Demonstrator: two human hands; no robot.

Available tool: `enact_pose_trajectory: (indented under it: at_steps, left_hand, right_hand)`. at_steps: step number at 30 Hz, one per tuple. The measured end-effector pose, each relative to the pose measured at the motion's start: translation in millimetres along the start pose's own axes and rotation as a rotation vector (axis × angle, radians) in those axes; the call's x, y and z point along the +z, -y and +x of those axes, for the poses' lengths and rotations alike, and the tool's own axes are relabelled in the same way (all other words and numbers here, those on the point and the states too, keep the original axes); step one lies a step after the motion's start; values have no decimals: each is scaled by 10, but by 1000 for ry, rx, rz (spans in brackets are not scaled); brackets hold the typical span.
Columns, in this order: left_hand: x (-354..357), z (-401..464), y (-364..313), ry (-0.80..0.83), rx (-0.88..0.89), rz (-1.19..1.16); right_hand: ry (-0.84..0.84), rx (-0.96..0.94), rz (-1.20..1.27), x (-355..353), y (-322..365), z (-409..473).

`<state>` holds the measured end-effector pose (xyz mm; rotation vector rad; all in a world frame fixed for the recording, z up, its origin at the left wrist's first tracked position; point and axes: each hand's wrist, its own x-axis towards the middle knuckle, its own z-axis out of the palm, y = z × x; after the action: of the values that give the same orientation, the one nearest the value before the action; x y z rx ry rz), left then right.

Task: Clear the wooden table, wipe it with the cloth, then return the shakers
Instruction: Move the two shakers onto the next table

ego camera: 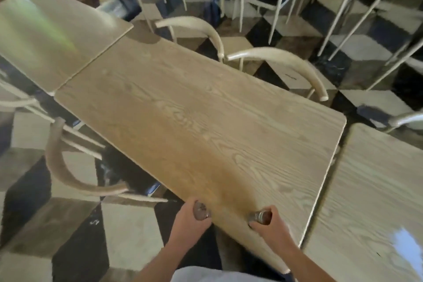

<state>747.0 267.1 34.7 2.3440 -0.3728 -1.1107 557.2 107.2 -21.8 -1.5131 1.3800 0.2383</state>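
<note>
The long wooden table (pixel 194 112) runs from upper left to lower right, its top bare. At its near edge my left hand (pixel 187 224) grips a dark shaker (pixel 201 210) whose metal lid faces me. My right hand (pixel 271 224) is closed around a second dark shaker (pixel 258 215), held over the table's near edge. The frame is blurred. No cloth is in view.
A pale table (pixel 45 36) abuts the far left end and another (pixel 370 201) stands to the right across a narrow gap. Curved chair backs (pixel 281 59) line the far side, one chair (pixel 59 167) the left. Checkered floor lies below.
</note>
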Motion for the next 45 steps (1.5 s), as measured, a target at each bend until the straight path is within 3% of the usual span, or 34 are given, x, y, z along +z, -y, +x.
enact_pose_trajectory:
  at_steps: [7,12,20,24,28,36,42,45]
  left_hand:
    - [-406,1260,-450,254,161,172]
    - [-423,1742,-663,216,277,92]
    - [-468,2003,-623,347,257,-21]
    - [-571,2020,-713,380,223,-83]
    - [-651,2088,-727,414,159,-6]
    - [-768,2084,-723,550,65,206]
    - [-786,1977,-688,539,11,81]
    - [-787,1953,-614,588,-5,105]
  right_hand:
    - [-213,168,164,194,670,172]
    - [-273,243,259,228,957,351]
    - [-333,264,363,257,1058,410]
    - [-374,279,547,360,995,372]
    - [-378,310,668,419,1080,261]
    - [-328,405,675,481,1078,236]
    - [-279,396,766,505,976,106]
    - [-171,433,771,622,804,-13]
